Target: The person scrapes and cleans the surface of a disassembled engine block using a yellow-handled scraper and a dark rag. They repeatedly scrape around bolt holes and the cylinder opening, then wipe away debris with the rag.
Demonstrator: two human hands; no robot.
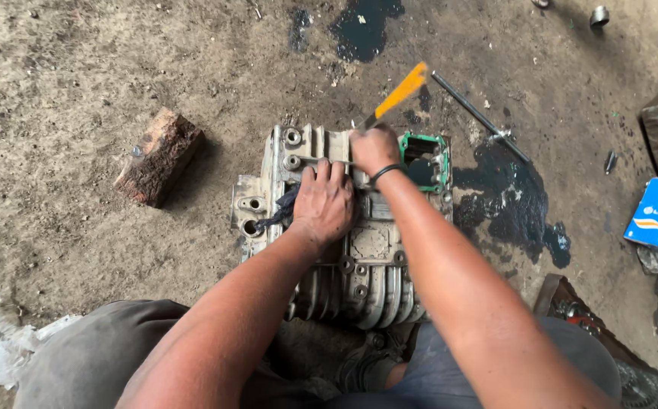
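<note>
Head view: A ribbed grey metal engine casing (359, 257) lies on the dirt floor (79, 98), between the person's knees. The left hand (324, 201) rests palm-down on the casing's upper face, fingers pressed together, covering a dark rag (282, 210). The right hand (374, 148) is closed in a fist around a yellow-handled tool (399, 95); its tip is hidden behind the hand, probably touching the casing's far edge. A green gasket (439, 163) sits on the casing just beside the right hand. A wooden block (159, 155) lies well apart on the left. Dark oil (511, 201) stains the floor on the right.
</note>
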